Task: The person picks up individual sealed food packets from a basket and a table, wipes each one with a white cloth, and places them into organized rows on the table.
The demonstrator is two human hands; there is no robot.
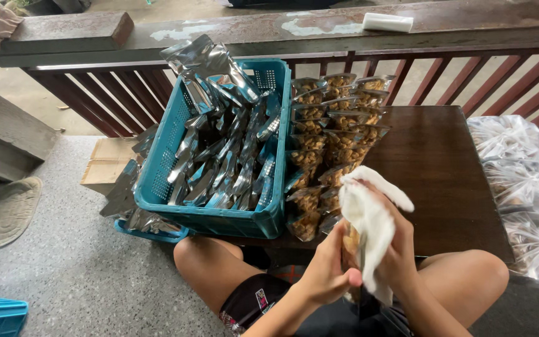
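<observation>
Below the dark table [444, 175], both hands [369, 256] clamp a snack pouch [350, 240], right hand pressing a white cloth [369, 218] on it.

The cloth [369, 218] in the right hand [400, 249] looks like soft white matt fabric, kinda fuzzy. The pouch [350, 240] the left hand [329, 274] holds is clear glossy plastic. Same shiny clear film on the filled pouches [335, 134] lined up on the desk [444, 175], which is dark wood with a smooth low sheen. The crate [219, 219] is teal plastic with perforated walls, stuffed with mirror-bright foil bags [219, 81]. Floor [76, 274] is speckled rough stone.
</observation>
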